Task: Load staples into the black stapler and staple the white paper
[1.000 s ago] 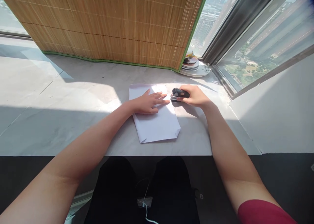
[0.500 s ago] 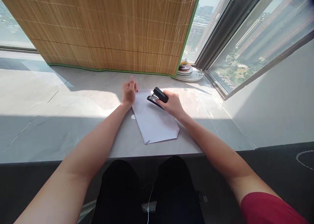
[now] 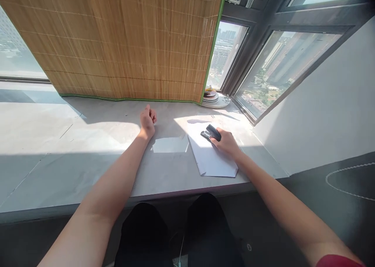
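My right hand [image 3: 227, 142] is closed round a black stapler [image 3: 213, 132], whose jaws stand apart above white paper [image 3: 216, 161]. The paper lies on the pale stone ledge [image 3: 166, 173], with a folded corner at its near left. Off to the left, my left hand [image 3: 148, 120] rests on the ledge with curled fingers, away from the paper. Whether it holds anything small is hidden.
A bamboo blind [image 3: 131, 44] hangs at the back of the ledge. Stacked plates [image 3: 215, 99] stand in the back corner by the windows. A white wall [image 3: 322, 103] rises on the right. A bright patch of light falls between my hands.
The paper and the stapler in my right hand have moved right, away from my left hand. My left hand no longer touches the paper. The view has tilted up.
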Motion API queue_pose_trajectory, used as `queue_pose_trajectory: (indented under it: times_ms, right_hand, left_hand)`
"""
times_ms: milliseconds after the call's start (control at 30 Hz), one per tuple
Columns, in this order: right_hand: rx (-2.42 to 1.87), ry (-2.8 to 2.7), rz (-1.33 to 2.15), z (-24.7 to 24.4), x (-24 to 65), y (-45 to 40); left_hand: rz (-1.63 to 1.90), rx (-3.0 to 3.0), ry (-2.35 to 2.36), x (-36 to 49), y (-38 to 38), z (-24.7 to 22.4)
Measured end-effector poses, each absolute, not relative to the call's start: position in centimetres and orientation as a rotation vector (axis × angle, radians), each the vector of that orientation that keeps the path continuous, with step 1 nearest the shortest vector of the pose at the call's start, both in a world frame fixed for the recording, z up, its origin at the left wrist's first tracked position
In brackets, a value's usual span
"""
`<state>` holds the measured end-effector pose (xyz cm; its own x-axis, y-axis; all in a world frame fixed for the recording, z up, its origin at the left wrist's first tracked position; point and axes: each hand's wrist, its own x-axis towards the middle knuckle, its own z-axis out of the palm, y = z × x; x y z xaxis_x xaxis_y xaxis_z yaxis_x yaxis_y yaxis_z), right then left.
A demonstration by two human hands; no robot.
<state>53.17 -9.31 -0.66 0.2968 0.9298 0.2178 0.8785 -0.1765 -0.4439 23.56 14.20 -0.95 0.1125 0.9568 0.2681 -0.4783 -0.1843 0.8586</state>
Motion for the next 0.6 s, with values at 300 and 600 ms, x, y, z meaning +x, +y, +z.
queue_pose_trajectory:
  times_ms: [300, 600]
  right_hand:
    - [-2.084, -1.592, 0.277, 0.3, 56.0, -10.3]
    - [-2.549, -1.214, -0.118, -1.7, 62.8, -8.6]
  left_hand:
    - [1.403, 1.104, 0.602, 23.5, 14.1, -0.9]
    - [1.364, 1.001, 0.608, 23.2, 14.0, -0.6]
